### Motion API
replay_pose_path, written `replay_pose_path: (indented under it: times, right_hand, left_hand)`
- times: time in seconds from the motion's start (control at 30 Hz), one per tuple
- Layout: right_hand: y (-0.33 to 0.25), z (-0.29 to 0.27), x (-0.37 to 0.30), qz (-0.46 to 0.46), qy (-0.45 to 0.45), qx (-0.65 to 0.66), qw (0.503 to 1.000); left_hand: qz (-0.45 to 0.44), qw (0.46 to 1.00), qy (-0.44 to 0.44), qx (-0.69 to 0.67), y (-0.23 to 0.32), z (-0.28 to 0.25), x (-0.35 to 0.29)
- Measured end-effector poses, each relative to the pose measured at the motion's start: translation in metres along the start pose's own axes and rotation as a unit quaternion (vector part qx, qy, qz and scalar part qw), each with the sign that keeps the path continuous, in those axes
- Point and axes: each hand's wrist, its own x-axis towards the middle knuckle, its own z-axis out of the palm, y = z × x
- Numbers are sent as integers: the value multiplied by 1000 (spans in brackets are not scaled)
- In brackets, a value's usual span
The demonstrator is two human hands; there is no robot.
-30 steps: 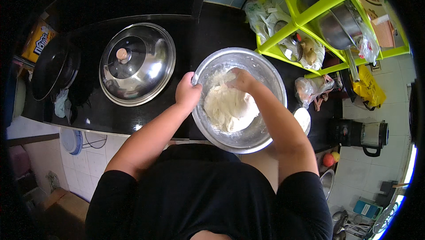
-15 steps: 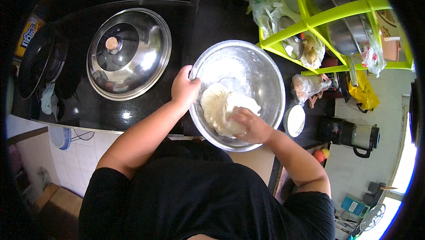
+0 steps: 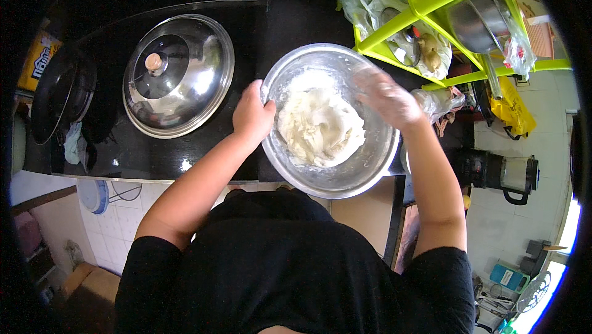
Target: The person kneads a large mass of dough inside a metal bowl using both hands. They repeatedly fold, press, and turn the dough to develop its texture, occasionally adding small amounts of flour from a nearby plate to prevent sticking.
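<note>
A wide metal mixing bowl sits on the dark counter in front of me. White dough lies in its bottom as a rough, folded lump, with floury smears on the wall around it. My left hand grips the bowl's left rim, thumb inside and fingers outside. Over the right inner wall hovers my right hand, whitened with flour and blurred by motion. It is apart from the dough, and its fingers are too smeared to read.
To the left, a domed steel lid with a wooden knob rests on the black stovetop, beside a dark pan. A green rack holding a pot and bags stands at the back right. Further right is a blender.
My right hand has lifted off the dough and moved up and right to the bowl's far right side. The dough looks more gathered and rounded. My left hand keeps its hold on the rim.
</note>
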Motion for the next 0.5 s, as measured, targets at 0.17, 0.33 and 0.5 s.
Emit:
replay_pose_path:
  times: [0.17,0.33,0.5]
  right_hand:
    - [22,-2,-56,111,209,-219,947]
    - [111,33,-31,235,424,-27,874]
    - [139,19,-28,50,381,50,922]
  left_hand:
    - [261,965,14,-11,41,2,-10]
    - [-326,819,-277,-382,43,44,-5]
    - [-340,850,-290,-278,78,35,-11]
